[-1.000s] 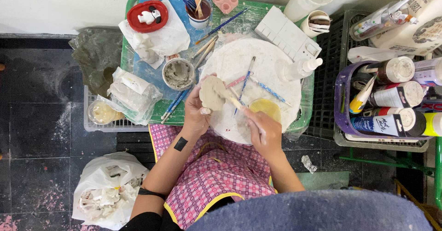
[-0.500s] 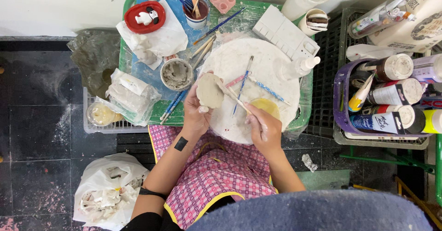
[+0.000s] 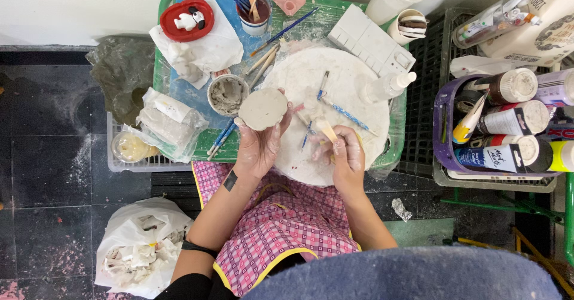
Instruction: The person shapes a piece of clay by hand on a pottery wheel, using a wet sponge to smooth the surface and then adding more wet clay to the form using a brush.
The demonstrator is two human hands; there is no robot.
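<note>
The clay disc (image 3: 263, 108), pale grey and roughly round, is held above the left edge of the round white board (image 3: 347, 90), its flat face turned up toward the camera; it shows no marked long axis. The left hand (image 3: 258, 147) grips it from below, fingers clamped on its rim. The right hand (image 3: 347, 156) is closed on a wooden tool (image 3: 326, 131), whose long axis points up-left toward the disc. A small cup of grey slip (image 3: 227, 95) stands just beside the disc, on the green tray (image 3: 160, 78).
</note>
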